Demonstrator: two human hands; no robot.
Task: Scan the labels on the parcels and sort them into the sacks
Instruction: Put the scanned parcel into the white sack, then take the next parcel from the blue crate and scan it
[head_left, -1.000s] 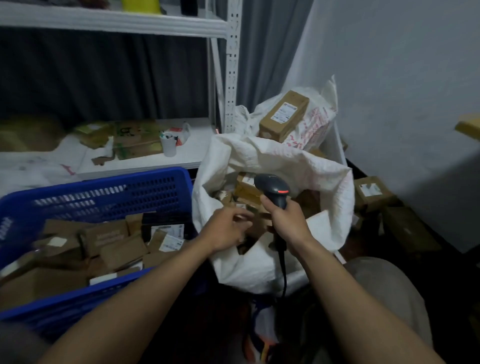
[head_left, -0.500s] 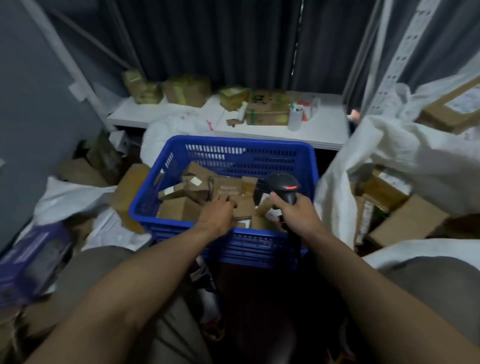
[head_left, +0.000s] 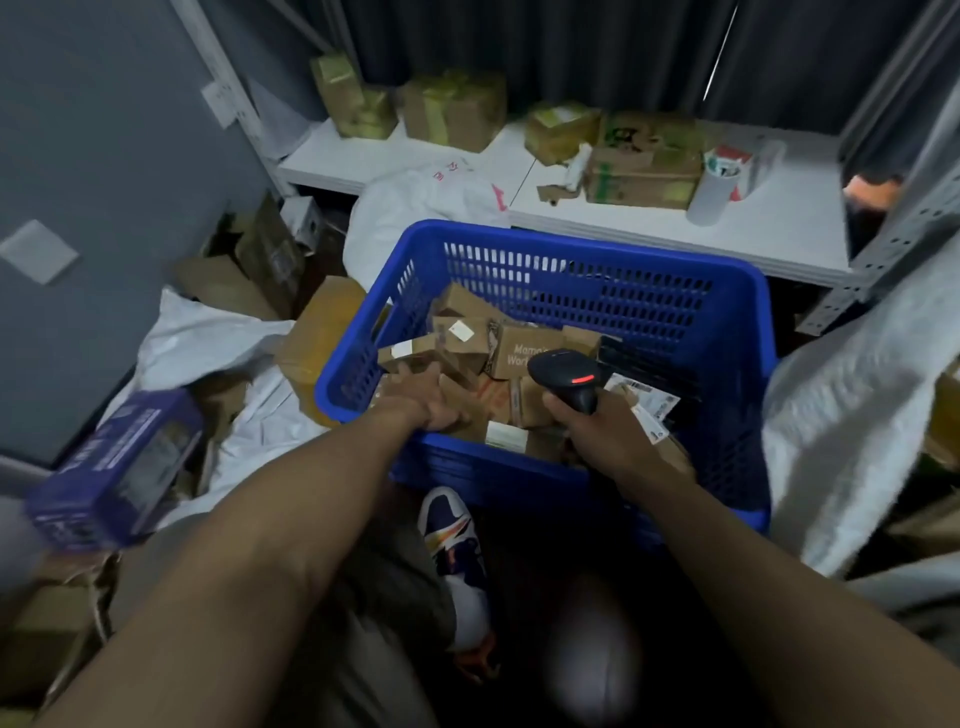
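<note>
A blue plastic basket (head_left: 571, 244) in front of me holds several small brown cardboard parcels (head_left: 519, 349), some with white labels. My left hand (head_left: 431, 402) reaches into the basket's near left corner and lies palm down on the parcels, fingers stretched forward. My right hand (head_left: 597, 434) grips the handle of a black barcode scanner (head_left: 566, 376) with a red light, held over the parcels at the basket's right. A white sack (head_left: 841, 415) stands to the right of the basket. Another white sack (head_left: 208, 332) lies crumpled on the left.
A low white shelf (head_left: 779, 234) behind the basket carries larger boxes and a white cup (head_left: 711, 195). A purple box (head_left: 114, 467) sits at my left. Loose cartons pile up by the grey wall. My shoe (head_left: 457, 545) is below the basket.
My view has swung left from the right-hand sack to the basket. Both hands moved from over the sack into the basket, and the left hand now lies on the parcels.
</note>
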